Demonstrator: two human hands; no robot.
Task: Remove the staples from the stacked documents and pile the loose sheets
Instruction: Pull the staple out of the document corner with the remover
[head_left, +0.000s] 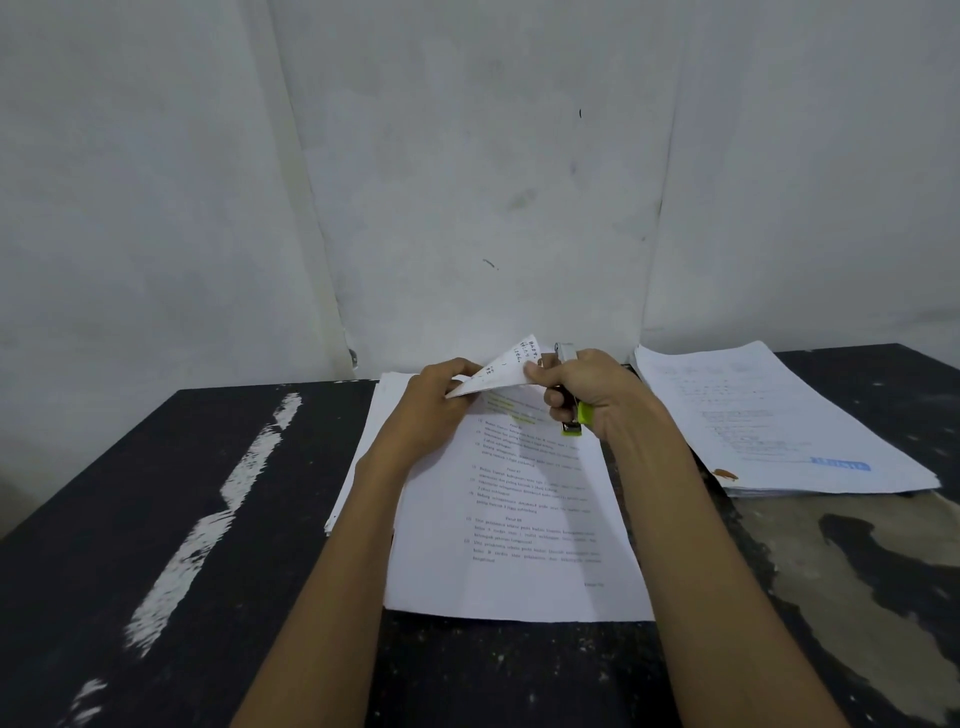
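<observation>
A stapled document with printed text lies on the black table in front of me, on top of a paper pile. Its top corner is folded up toward me. My left hand pinches that folded corner from the left. My right hand grips a green and metal stapler, its metal end up by the raised corner, and its fingertips also touch the corner. The staple itself is not visible.
A second stack of printed sheets lies at the right back of the table, with a small brown object on its near corner. A grey wall rises just behind the table. White paint smears run across the left tabletop.
</observation>
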